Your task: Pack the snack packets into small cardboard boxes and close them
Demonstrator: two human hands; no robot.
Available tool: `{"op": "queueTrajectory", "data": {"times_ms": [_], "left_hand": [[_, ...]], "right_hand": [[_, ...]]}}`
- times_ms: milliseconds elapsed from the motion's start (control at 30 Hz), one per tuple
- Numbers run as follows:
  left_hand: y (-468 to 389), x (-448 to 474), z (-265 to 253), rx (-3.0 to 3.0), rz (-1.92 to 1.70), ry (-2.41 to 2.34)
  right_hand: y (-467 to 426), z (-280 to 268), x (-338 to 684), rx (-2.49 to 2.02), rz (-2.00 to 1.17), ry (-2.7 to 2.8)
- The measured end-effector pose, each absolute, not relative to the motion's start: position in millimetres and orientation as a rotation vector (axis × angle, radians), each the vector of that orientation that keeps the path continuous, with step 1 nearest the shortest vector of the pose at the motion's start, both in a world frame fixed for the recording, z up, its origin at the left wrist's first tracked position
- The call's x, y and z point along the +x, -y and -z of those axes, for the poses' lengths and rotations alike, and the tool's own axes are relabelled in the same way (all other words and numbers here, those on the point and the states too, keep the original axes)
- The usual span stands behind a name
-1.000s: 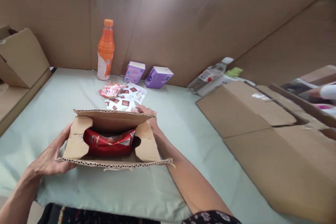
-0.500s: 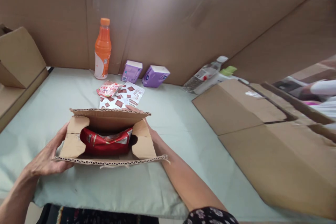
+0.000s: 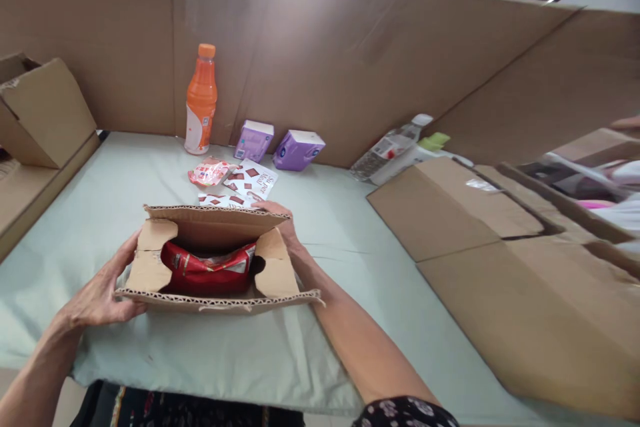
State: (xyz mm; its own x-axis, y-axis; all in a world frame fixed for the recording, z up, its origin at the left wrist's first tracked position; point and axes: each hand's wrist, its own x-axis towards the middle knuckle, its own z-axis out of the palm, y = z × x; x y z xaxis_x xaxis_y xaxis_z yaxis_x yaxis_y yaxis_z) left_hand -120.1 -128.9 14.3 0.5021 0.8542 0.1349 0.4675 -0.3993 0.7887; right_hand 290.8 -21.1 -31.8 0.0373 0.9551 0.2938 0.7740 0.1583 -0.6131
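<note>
In front of me a small open cardboard box (image 3: 151, 260) stands at the table's near side, its flaps up and spread. Inside lies a crumpled shiny red packet (image 3: 213, 273). My left hand (image 3: 107, 293) grips the box's left side, thumb along the near edge. Around the far right corner curls my right hand (image 3: 283, 217), its fingers partly hidden by the back flap. Just beyond those fingers are white cards with brown squares (image 3: 253, 179), one partly covered by the flap. A pink-and-white packet (image 3: 209, 172) lies beside them.
An orange drink bottle (image 3: 201, 103) stands at the back wall, near two purple tissue packs (image 3: 299, 150). A clear bottle (image 3: 393, 147) leans at the back right, beside a green-capped bottle (image 3: 434, 141). Large cardboard boxes flank the table, right (image 3: 525, 300) and left (image 3: 53, 113).
The view has tilted slightly, so everything sits a little differently. More of my right hand's fingers now shows past the back flap. Both hands stay on the box.
</note>
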Motion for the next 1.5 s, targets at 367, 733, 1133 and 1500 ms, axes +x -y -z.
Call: {"op": "queueTrajectory", "data": {"times_ms": [367, 733, 1133, 1500], "left_hand": [[128.5, -118.5, -15.6, 1.991, -0.692, -1.095], [129.2, -112.2, -27.8, 1.986, -0.71, -1.112], [129.4, -113.8, -18.4, 1.922, -0.714, -1.037], [131.4, -109.0, -26.9, 1.967, -0.711, -1.098]], "right_hand": [[57.0, -9.6, 318.3, -1.502, -0.456, 1.477], [103.5, -62.3, 331.6, -1.161, -0.091, 1.081], [132.6, -96.1, 278.7, -0.932, -0.101, 1.138], [132.7, -81.3, 258.4, -1.005, -0.369, 1.205]]}}
